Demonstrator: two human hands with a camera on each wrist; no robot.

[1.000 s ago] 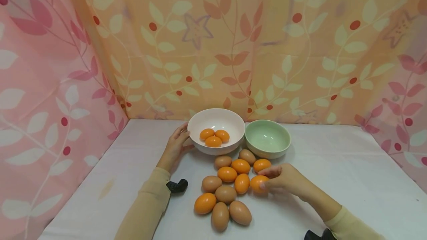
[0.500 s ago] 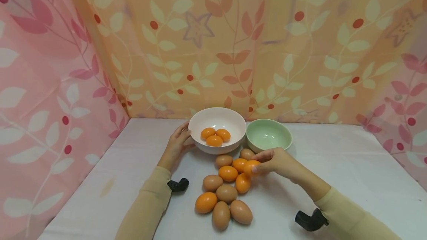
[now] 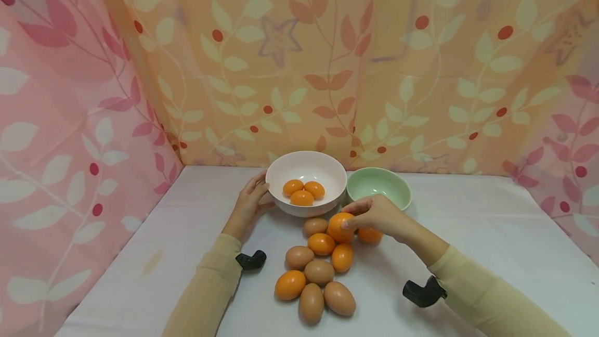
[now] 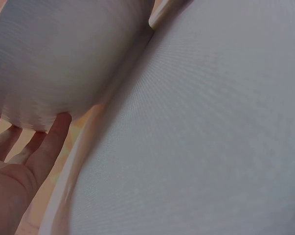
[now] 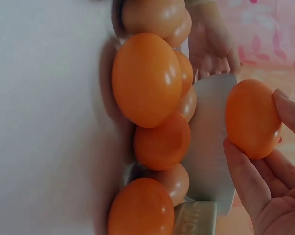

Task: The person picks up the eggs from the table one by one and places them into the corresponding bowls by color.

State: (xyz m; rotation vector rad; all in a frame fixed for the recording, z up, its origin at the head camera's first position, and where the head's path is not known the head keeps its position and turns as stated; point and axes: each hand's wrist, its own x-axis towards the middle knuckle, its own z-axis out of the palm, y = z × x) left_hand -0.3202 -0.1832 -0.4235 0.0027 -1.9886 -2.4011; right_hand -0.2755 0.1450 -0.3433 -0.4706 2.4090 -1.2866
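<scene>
My right hand pinches an orange egg between thumb and fingers, raised over the egg group just in front of the white bowl. In the right wrist view that held egg shows clear of the others, beside the bowl's wall. Three orange eggs lie inside the white bowl. My left hand rests on the bowl's left side; in the left wrist view its fairly straight fingers touch the outer wall. On the table are brown eggs and more orange eggs, bunched together.
A pale green bowl stands right against the white bowl, partly behind my right hand. One orange egg lies below that hand. Black wrist devices sit at both sleeves. Patterned curtains enclose the white table.
My right hand has picked up an orange egg from the group's right side and carried it up and left towards the white bowl. The left hand stays at the bowl.
</scene>
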